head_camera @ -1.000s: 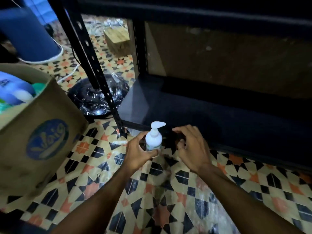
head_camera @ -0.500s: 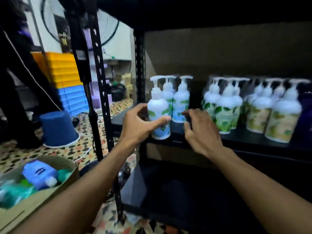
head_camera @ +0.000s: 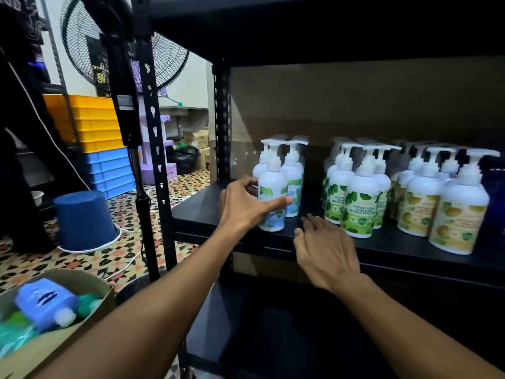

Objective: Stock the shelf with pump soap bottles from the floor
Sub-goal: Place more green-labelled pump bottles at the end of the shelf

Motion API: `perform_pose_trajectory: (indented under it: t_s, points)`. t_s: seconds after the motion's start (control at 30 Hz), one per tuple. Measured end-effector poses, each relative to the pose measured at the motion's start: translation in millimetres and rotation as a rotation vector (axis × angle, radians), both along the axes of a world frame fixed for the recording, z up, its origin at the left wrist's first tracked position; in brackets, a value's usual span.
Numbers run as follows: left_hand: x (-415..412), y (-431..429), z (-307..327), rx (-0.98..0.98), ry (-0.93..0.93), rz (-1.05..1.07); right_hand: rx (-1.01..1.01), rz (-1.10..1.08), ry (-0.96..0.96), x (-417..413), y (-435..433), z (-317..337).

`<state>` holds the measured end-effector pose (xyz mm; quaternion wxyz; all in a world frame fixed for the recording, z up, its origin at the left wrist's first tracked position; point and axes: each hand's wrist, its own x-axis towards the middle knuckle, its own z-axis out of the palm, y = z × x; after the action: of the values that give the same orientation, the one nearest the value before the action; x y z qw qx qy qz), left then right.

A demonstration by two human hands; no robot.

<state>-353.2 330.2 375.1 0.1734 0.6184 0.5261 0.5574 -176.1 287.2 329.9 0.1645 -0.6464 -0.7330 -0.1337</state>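
Observation:
A white pump soap bottle point(head_camera: 273, 195) with a blue-green leaf label stands upright at the front of the black shelf board point(head_camera: 196, 214), in front of two like bottles point(head_camera: 293, 187). My left hand point(head_camera: 246, 206) wraps it, thumb across the label and fingers behind. My right hand point(head_camera: 322, 250) hovers palm down at the shelf's front edge, fingers relaxed, holding nothing. To the right stand a group of green-label bottles point(head_camera: 358, 212) and a group of yellow-label bottles point(head_camera: 456, 217).
A cardboard box point(head_camera: 90, 285) with blue and green bottles sits at lower left on the patterned floor. A blue upturned bucket point(head_camera: 84, 220), a standing fan point(head_camera: 123, 58), stacked yellow and blue crates point(head_camera: 93, 138) and black shelf uprights point(head_camera: 155, 160) lie left. A dark lower shelf is below.
The bottle went from the floor up to the shelf and now stands on the board. My left hand still wraps it; my right hand has dropped to the shelf edge.

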Motion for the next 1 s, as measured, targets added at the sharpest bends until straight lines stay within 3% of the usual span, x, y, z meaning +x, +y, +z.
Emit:
perform_pose_trajectory:
  t_s: [0.17, 0.73, 1.0]
  points:
    - [4, 0, -4, 0.004, 0.008, 0.052, -0.01, -0.02, 0.0, -3, 8, -2]
    - [-8, -9, -27, -0.036, 0.041, -0.079, -0.018, -0.054, -0.05, -4, 1, 3]
    - [-4, -8, -29, -0.033, 0.044, -0.014, -0.016, -0.061, -0.076, -6, -3, 5]
